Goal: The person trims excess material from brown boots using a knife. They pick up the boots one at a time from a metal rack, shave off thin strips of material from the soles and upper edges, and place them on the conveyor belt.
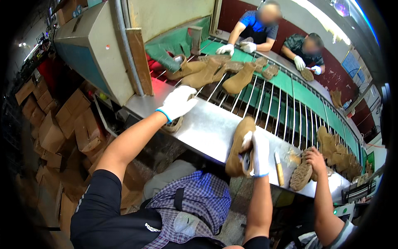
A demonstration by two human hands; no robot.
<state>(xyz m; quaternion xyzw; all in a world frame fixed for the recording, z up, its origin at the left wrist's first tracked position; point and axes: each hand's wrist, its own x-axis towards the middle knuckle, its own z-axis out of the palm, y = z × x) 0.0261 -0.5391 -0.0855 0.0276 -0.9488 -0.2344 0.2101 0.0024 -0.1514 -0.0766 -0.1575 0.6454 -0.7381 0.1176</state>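
My right hand (pixel 260 152), in a white glove, grips a tan boot (pixel 239 141) by its open shaft, with some fingers inside. The boot is over the metal ledge, toe pointing away from me. My left hand (pixel 179 102), gloved in white with a blue cuff, reaches over the ledge, thumb and fingers apart. Its fingertips are close to a tan boot (pixel 201 76) on the rack; no grip on it shows. Below the left wrist, a shoe sole (pixel 174 125) lies partly hidden at the ledge's edge.
Metal bars (pixel 259 99) run over a green conveyor (pixel 286 85) carrying boots and soles. Right of my boot lies a wooden-handled knife (pixel 279 170). A neighbour's bare hand (pixel 316 161) holds a sole (pixel 301 176). Two gloved people work opposite. Cardboard boxes (pixel 52 133) are piled at left.
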